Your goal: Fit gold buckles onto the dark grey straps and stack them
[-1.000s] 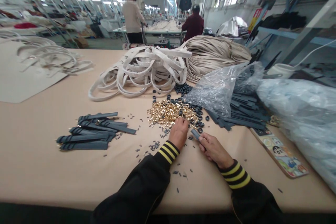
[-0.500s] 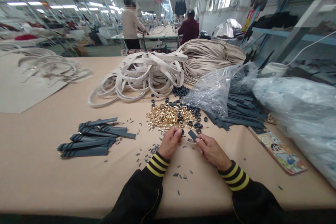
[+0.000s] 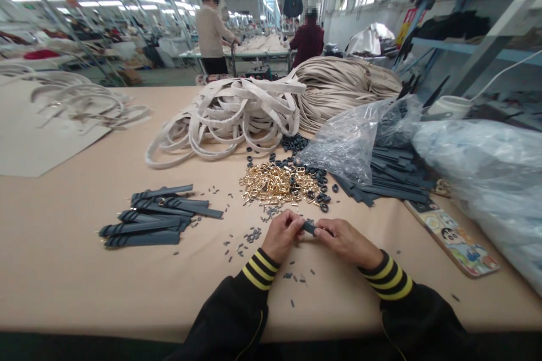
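Between my two hands is a short dark strap [image 3: 309, 228]. My left hand [image 3: 283, 236] pinches its left end, and any small loop among those fingers is hidden. At the other end my right hand [image 3: 345, 241] is closed on the strap. Just beyond lies a heap of gold buckles [image 3: 275, 183], with dark loops [image 3: 325, 199] along its right side. Small dark bits [image 3: 253, 234] are scattered left of and below my hands. Over to the left rests a pile of dark straps with loops on them [image 3: 148, 220].
Pale fabric straps [image 3: 228, 118] are heaped at the back, beside a coiled bundle [image 3: 347, 87]. To the right are plastic bags [image 3: 483, 180], flat dark strips [image 3: 393, 175] and a phone in a cartoon case [image 3: 455, 240]. Two people [image 3: 212, 34] stand at a far table.
My hands have come together, and the strap from my right hand now reaches the left fingers. The view has shifted slightly, moving the table's things a little up and right.
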`<state>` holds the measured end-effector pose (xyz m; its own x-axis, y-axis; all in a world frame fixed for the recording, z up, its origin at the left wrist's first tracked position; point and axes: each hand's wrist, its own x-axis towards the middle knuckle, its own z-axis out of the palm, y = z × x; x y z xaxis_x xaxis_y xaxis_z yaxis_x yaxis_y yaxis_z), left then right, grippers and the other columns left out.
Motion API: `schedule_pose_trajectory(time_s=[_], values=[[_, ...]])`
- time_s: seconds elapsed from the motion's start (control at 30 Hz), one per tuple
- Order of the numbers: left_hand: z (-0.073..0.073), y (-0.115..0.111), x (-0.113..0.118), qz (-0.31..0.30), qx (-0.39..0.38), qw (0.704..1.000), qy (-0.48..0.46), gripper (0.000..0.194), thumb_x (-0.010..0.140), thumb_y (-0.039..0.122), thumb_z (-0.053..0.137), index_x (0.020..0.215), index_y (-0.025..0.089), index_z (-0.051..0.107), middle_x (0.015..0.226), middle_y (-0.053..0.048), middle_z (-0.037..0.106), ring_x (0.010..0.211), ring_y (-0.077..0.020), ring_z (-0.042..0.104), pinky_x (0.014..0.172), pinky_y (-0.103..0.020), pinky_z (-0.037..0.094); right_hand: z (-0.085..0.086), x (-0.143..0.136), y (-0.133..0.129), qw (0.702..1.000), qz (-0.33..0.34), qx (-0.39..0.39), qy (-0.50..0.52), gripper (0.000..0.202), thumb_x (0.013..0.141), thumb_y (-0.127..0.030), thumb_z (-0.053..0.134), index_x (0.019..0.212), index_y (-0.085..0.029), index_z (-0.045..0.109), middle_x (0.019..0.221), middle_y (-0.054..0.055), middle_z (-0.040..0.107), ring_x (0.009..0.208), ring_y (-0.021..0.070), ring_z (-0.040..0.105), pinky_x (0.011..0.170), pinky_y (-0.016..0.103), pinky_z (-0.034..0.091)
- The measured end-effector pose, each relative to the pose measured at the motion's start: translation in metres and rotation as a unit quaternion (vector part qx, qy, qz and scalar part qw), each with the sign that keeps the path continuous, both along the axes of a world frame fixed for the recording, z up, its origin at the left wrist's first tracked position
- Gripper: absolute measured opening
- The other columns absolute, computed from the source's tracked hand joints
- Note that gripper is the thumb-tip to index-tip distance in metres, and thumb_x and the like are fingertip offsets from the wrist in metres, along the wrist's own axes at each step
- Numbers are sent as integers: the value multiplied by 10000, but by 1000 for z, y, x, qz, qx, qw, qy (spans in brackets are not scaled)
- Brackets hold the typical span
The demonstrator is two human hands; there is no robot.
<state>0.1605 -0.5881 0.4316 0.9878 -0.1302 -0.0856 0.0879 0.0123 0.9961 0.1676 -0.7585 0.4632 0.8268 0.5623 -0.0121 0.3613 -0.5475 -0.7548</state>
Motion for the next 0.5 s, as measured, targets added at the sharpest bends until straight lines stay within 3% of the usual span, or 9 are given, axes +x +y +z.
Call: schedule_pose_trajectory(time_s=[0.17, 0.27, 0.37, 0.5], values=[[7, -7, -5, -39, -12, 999, -16, 257, 735, 351, 549, 646, 159, 405, 542, 46, 497, 423, -60, 453, 423, -181, 360, 7, 6, -8, 997, 54, -5, 47, 268, 820, -256, 413, 574, -155, 451, 514, -45, 370, 498, 91, 350, 476, 206, 259], [9, -10, -6, -40, -48, 998, 7, 288, 695, 351, 593, 674, 174, 368, 556, 58, 495, 406, -57, 456, 402, -173, 357, 1, 2, -1, 997, 43, 29, 49, 270, 848, -266, 387, 630, -148, 495, 570, -25, 453, 543, 102, 413, 514, 210, 303], [7, -10, -5, -14, -60, 997, 38, 309, 674, 362, 611, 735, 178, 370, 530, 74, 488, 385, -59, 456, 383, -161, 352, -10, -5, 9, 996, 8, 77, 43, 275, 878, -297, 350, 711, -150, 511, 655, 1, 524, 611, 121, 475, 563, 219, 346], [5, -6, -3, -13, -48, 998, 29, 287, 726, 408, 535, 676, 155, 408, 520, 51, 498, 394, -54, 461, 398, -160, 369, -22, -8, 15, 990, -61, 106, 66, 241, 870, -391, 375, 847, -163, 450, 720, 18, 578, 649, 142, 538, 599, 237, 384]])
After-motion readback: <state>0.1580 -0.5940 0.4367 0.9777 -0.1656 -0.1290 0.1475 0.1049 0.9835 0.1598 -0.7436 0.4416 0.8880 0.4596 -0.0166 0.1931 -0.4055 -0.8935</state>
